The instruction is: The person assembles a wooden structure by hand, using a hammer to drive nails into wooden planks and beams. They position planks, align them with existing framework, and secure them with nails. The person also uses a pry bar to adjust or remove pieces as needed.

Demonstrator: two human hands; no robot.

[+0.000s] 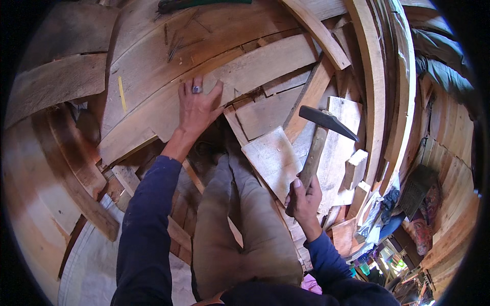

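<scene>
My left hand [200, 106], with a ring on one finger, rests on the near edge of a long wooden plank [260, 66]. Its fingers are spread on the plank's face and do not close round anything. In my right hand [306, 202] is a hammer [315, 153], gripped by the lower part of its wooden handle, its dark metal head raised up and pointing away from me. Beneath and beside the hammer lie a square wooden board [273, 159] and a pale board [343, 122]. Several loose nails [174, 47] lie on the planks beyond my left hand.
A dark green-handled tool [201, 4] lies at the far edge. Long curved-looking beams [375, 86] stand on the right, with wood offcuts [356, 168] beside them. A yellow strip [122, 94] marks the planks at left. Grey-green cloth [441, 69] hangs at far right.
</scene>
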